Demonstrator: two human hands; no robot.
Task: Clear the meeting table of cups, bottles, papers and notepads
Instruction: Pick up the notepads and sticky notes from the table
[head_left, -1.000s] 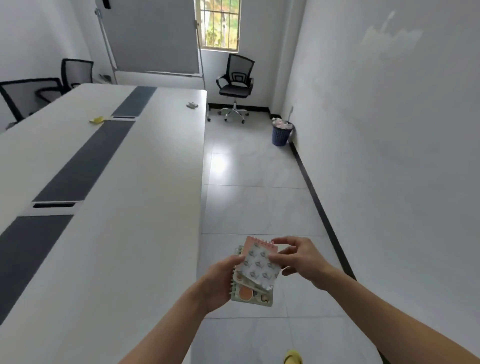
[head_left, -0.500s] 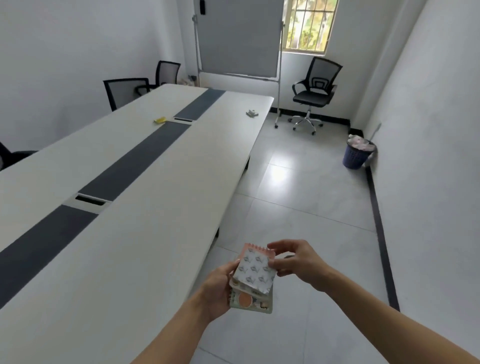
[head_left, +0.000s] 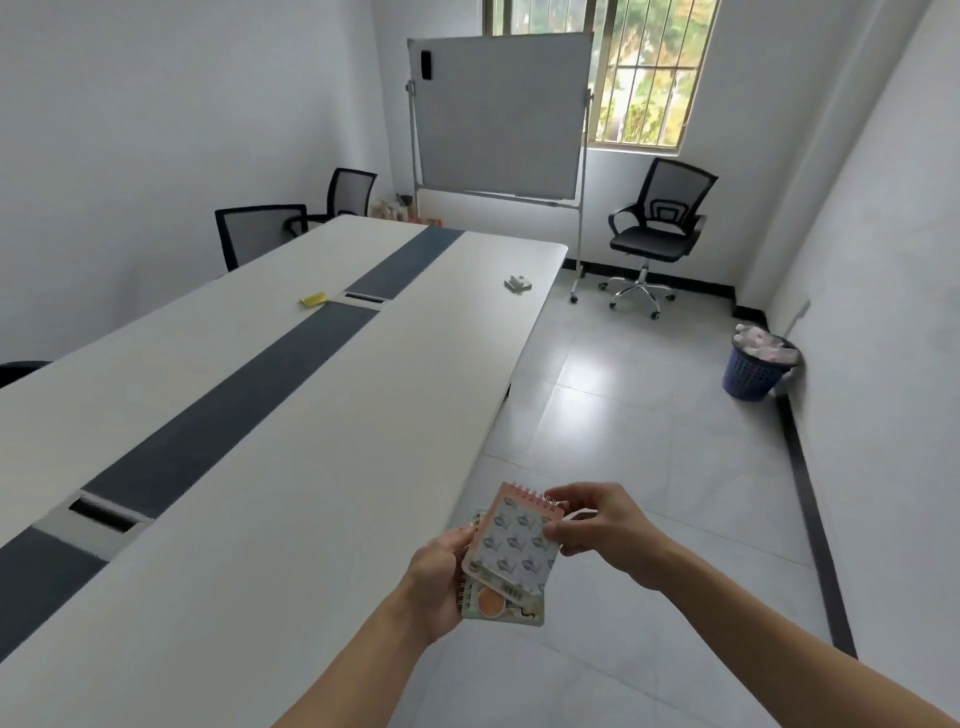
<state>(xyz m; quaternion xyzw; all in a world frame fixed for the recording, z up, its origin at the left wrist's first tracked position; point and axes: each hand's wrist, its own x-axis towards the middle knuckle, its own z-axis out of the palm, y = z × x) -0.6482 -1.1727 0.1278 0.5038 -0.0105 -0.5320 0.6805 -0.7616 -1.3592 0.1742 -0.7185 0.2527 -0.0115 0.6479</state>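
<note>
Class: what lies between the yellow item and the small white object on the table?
Head view: only the dark centre strip and its cable slot.

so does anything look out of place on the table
Two strays lie on the meeting table: a small yellow item beside the dark centre strip and a small whitish item near the far right edge. Nothing looks spilled or damaged.

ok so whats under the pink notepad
A second spiral notepad with an orange circle, held in the left hand; only its lower edge shows. The pink notepad covers the rest, so further pads cannot be ruled out.
</note>
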